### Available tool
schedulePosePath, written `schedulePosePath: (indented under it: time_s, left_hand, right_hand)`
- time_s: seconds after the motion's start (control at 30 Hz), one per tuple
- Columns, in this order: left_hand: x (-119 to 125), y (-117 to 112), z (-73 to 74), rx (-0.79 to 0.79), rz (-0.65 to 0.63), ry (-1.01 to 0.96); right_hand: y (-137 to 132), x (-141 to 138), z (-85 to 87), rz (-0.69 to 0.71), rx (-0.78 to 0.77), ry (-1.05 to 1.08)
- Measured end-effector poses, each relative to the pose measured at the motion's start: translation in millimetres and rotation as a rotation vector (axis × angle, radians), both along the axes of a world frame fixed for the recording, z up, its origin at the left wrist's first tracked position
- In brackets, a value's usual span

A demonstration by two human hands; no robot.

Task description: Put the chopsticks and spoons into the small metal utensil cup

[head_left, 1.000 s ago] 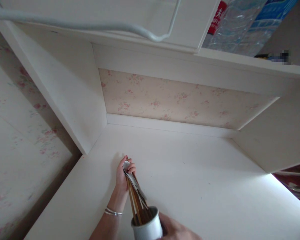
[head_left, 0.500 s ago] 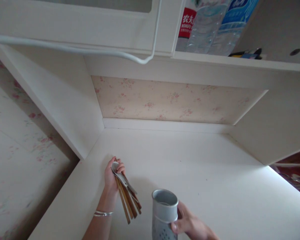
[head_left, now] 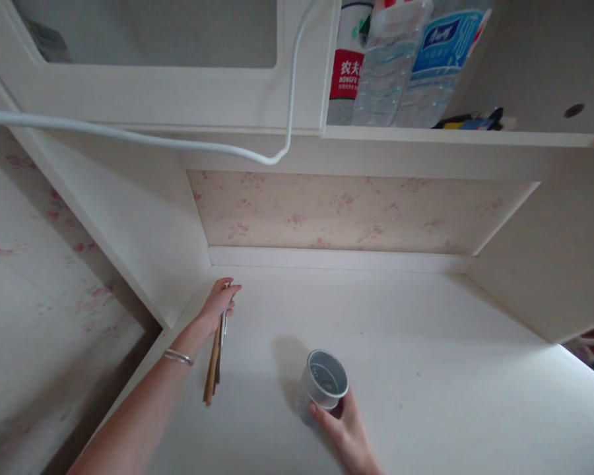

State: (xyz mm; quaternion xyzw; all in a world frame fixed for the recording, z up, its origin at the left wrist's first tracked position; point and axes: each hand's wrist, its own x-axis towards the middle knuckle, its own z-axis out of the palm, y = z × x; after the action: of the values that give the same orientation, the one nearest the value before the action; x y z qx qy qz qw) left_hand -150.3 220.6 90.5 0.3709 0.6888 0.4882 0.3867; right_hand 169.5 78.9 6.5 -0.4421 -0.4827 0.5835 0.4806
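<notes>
At the left rear of the white surface, my left hand (head_left: 219,305) grips a bundle of wooden chopsticks (head_left: 212,371) together with metal spoons (head_left: 224,327). The chopsticks point down toward me, and the fingers hide the bundle's upper end. My right hand (head_left: 347,435) is wrapped round a grey cylindrical utensil holder (head_left: 307,388) with small holes in its side. Its round mouth is tilted up toward me, and nothing stands in it. The holder is to the right of the chopsticks, apart from them.
A white desktop (head_left: 426,349) lies below, closed in by side panels and a floral-papered back (head_left: 346,211). Overhead, a white cable (head_left: 178,142) hangs before a cabinet door (head_left: 178,95). Plastic bottles (head_left: 391,72) stand on the upper shelf at right.
My left hand has moved back and left with the bundle, which now hangs more steeply. The utensil holder has gone farther back and its mouth has tilted. The view has shifted upward.
</notes>
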Motion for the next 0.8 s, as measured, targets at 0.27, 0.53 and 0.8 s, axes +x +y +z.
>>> schedulePosePath:
  time_s: [0.27,0.53,0.8]
  left_hand:
    - [-5,77,-16.2,-0.171,-0.205,0.772]
    - [22,108,-52.8,-0.197,-0.485,1.137]
    - [32,123,-68.9,-0.134,-0.603,1.284]
  right_hand:
    - [3,3,2.7,0.049,0.11,-0.015]
    - [5,3,1.1,0.041,0.147,-0.042]
    - [11,2,-6.4,-0.004,0.207,-0.147]
